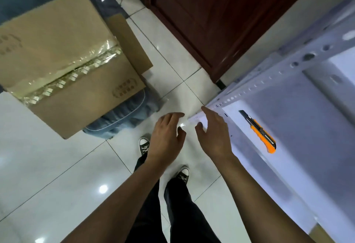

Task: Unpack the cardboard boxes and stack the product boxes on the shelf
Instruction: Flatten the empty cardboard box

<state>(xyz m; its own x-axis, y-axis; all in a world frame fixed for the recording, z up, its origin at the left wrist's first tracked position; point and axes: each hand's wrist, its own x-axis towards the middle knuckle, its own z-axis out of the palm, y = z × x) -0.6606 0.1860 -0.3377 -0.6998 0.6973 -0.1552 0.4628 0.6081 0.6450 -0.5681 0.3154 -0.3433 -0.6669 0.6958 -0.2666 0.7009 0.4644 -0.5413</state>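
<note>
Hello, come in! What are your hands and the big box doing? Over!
Left hand and right hand open, empty. Cardboard box still taped, seam slit. Orange knife on shelf. Nothing in the way.

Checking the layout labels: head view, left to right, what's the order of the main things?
cardboard box → left hand → right hand → orange utility knife lying on the white shelf.

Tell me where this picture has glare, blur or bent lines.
Head view: ceiling lights glare as bright spots on the glossy white floor tiles; the clear tape on the brown cardboard box shines gold; the left hand and right hand are slightly soft from motion blur; the wide lens bends the white metal shelf frame; the orange utility knife looks fairly sharp.
</note>
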